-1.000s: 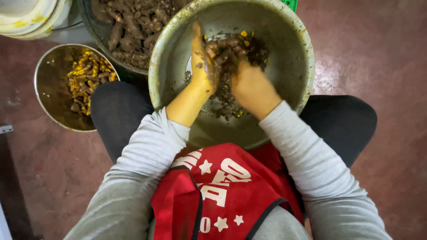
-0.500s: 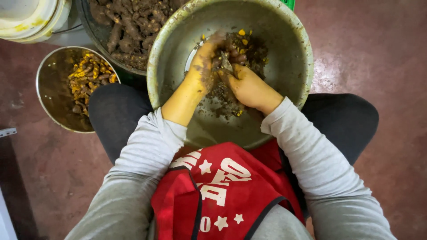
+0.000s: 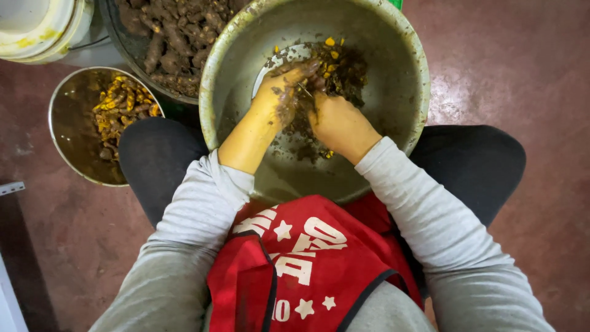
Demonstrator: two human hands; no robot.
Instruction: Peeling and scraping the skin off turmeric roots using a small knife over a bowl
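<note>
left hand [image 3: 279, 98] and right hand [image 3: 338, 123], both curled, grip one muddy root [image 3: 305, 86]. its long axis can't be told. they sit mid metal bowl [image 3: 405, 67].

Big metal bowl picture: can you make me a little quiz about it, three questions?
1. True or false: both hands are inside the big metal bowl.
2. What colour shows on the cut bits in the small bowl? A blue, B yellow-orange, C white.
3. Which hand has its sleeve pushed up off the forearm?

Key: 1 true: left hand and right hand meet over the muddy roots. 2 B. 3 left.
</note>
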